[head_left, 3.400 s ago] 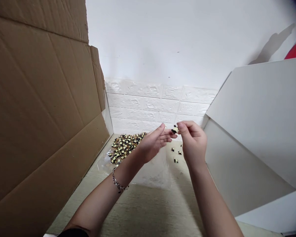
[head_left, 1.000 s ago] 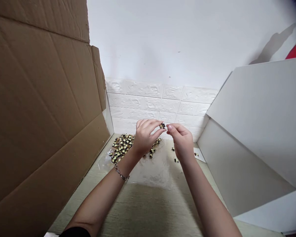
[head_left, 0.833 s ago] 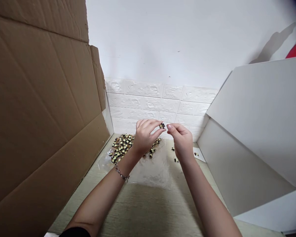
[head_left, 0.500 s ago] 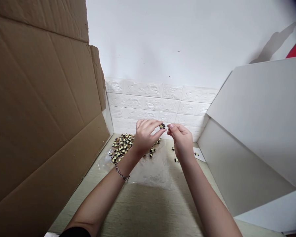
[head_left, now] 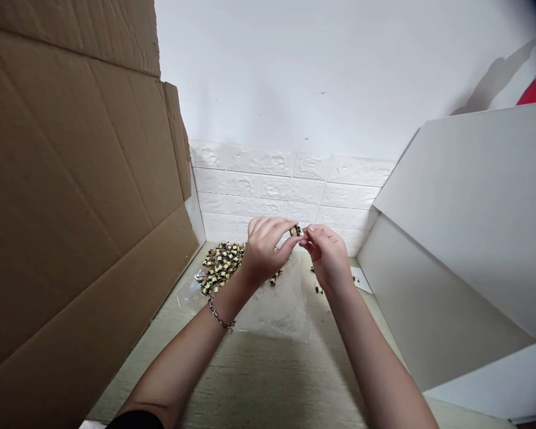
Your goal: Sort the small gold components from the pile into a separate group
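The hands have come together, the left hand pinching a tiny black-and-cream block, the narrowly closed right hand touching it, a large heap of such blocks remaining nearby.

Compared with the first shot, the left hand has moved left and up, now over the near end of the pile of small pieces, and the chain bracelet has gone with it. The black-and-cream piece has gone from the right hand to the left hand's fingertips. A moment ago the right fingers sat just off it; now they're up against it, and the hands have closed in. Stray pieces have appeared by the pile since the first shot, and a white paper scrap has come into view on the right.
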Action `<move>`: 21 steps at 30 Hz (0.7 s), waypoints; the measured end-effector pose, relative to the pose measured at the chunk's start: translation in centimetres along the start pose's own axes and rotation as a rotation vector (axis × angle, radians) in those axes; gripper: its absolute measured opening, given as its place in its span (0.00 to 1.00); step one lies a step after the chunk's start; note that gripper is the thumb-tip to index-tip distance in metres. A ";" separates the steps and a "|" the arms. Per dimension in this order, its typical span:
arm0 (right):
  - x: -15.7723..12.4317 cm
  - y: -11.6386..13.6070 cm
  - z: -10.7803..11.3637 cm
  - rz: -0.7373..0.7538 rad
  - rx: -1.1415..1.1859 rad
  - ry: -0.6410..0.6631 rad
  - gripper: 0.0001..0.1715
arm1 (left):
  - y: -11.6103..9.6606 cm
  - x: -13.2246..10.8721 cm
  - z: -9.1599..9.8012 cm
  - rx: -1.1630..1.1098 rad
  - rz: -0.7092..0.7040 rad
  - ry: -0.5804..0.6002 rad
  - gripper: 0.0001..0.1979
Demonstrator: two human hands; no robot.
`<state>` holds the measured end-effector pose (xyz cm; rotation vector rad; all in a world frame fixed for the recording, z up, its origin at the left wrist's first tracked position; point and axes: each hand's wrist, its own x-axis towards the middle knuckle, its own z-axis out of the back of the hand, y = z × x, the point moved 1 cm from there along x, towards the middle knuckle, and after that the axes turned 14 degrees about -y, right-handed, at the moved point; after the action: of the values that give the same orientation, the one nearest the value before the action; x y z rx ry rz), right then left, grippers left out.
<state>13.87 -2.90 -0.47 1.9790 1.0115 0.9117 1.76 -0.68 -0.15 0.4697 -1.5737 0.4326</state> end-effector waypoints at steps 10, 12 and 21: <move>0.5 -0.4 0.0 -0.118 0.054 -0.008 0.09 | 0.0 -0.1 -0.1 0.017 0.030 0.023 0.08; 0.9 -0.5 0.2 -0.105 0.038 -0.055 0.09 | 0.2 -0.1 -0.1 0.025 0.031 0.023 0.08; 1.3 1.1 1.4 0.513 -0.378 -0.126 0.10 | 0.1 -0.3 -0.1 0.119 -0.049 0.092 0.08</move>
<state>16.01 -2.67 0.09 1.9597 0.2260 1.1320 1.85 -0.53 -0.42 0.5712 -1.4500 0.5052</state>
